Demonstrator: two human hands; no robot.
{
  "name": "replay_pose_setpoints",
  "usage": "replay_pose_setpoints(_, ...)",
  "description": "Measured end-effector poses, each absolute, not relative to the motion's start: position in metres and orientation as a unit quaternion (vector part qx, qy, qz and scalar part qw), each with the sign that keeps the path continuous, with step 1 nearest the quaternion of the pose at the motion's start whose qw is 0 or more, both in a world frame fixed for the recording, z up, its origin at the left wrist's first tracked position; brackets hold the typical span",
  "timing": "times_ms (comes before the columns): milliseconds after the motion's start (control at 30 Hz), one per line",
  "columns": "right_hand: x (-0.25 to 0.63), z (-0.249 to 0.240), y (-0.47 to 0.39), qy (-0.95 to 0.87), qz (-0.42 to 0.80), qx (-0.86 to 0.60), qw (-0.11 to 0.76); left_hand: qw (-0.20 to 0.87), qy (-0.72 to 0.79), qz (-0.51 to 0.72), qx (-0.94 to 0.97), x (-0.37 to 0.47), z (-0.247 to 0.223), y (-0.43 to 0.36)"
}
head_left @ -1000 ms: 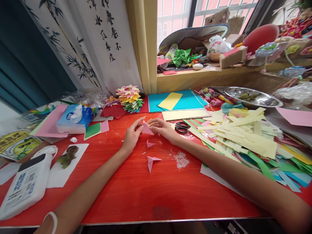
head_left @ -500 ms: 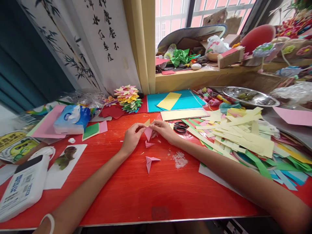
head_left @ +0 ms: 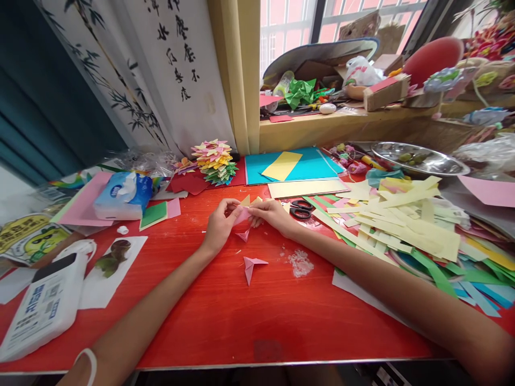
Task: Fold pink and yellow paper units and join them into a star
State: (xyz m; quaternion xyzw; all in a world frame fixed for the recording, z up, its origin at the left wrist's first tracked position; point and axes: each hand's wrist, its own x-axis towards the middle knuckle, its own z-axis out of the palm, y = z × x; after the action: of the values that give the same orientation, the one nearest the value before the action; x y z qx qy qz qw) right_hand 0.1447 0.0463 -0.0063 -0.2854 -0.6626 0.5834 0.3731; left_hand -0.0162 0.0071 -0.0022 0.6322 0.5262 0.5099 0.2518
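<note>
pinching pink paper (head_left: pixel 242 215) between left hand (head_left: pixel 219 225) and right hand (head_left: pixel 274 215), close together; held point-down a moment ago, now showing less, so probably mid-fold, with two folded pink pieces (head_left: pixel 251 265) nearer than both hands.

The held paper (head_left: pixel 242 216) is pink, the table (head_left: pixel 201 327) red, the hanging (head_left: pixel 156 75) white and bamboo-patterned.
</note>
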Motion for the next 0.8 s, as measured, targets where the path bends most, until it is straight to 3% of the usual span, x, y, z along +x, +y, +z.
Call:
replay_pose_setpoints(400, 0.1443, -0.0055, 0.0459, -0.592, 0.615, -0.256, 0.454, 0.342, 0.498, 0.514, 0.609, -0.0136, 0.0003, 0.0048)
replay_pose_setpoints(800, 0.1456, -0.0025, 0.0446, -0.553, 0.668, -0.248, 0.431, 0.392, 0.473, 0.535, 0.58, -0.0142, 0.0017, 0.0056)
